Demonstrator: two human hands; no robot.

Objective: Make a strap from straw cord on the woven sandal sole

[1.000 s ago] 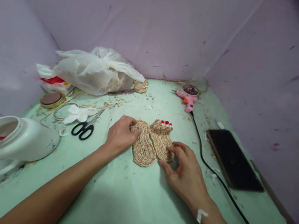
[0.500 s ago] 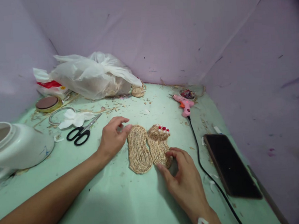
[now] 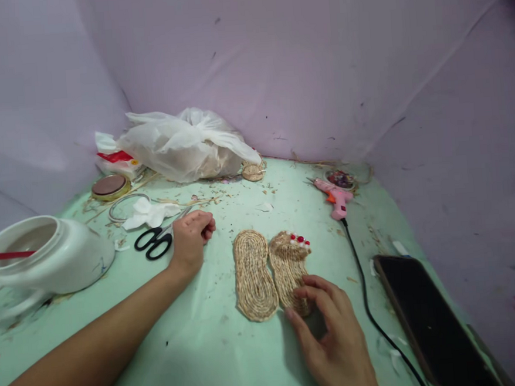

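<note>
Two small woven straw sandal pieces lie side by side on the green table: a plain sole (image 3: 253, 274) and a sandal with red and white beads (image 3: 290, 266) at its toe. My right hand (image 3: 333, 340) rests at the heel of the beaded sandal, fingertips curled and touching it. My left hand (image 3: 192, 237) lies on the table left of the plain sole, apart from it, fingers curled in loosely, right beside the black-handled scissors (image 3: 156, 240). I cannot see anything in it.
A white jar (image 3: 45, 255) lies on its side at left. A plastic bag (image 3: 183, 144), a round tin (image 3: 110, 186), white petals (image 3: 150, 212) and a wire ring sit at the back. A pink glue gun (image 3: 335, 196) with black cord and a dark phone (image 3: 429, 316) lie at right.
My left hand has let go of the plain sole and drawn back left toward the scissors, fingers curling in. My right hand stays at the beaded sandal's heel. The camera shifted.
</note>
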